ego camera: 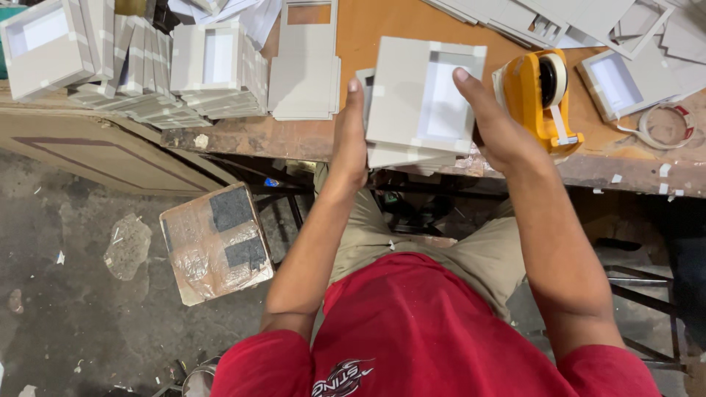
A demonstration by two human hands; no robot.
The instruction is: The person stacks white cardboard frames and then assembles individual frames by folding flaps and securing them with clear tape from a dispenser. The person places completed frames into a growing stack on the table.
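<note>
Both my hands hold a grey cardboard box frame (401,95) with a white rectangular window, taped at its corners, just above the front edge of the wooden table (382,22). My left hand (350,132) grips its left side with fingers pointing away from me. My right hand (491,121) clasps the right side, thumb resting on the white window panel. More grey cardboard pieces show beneath the frame.
An orange tape dispenser (539,95) stands right of my right hand. Beyond it lie another windowed box (616,84) and a tape roll (665,125). Stacks of finished grey boxes (213,70) and flat boards (305,81) fill the left. A wrapped stool (215,242) stands on the floor.
</note>
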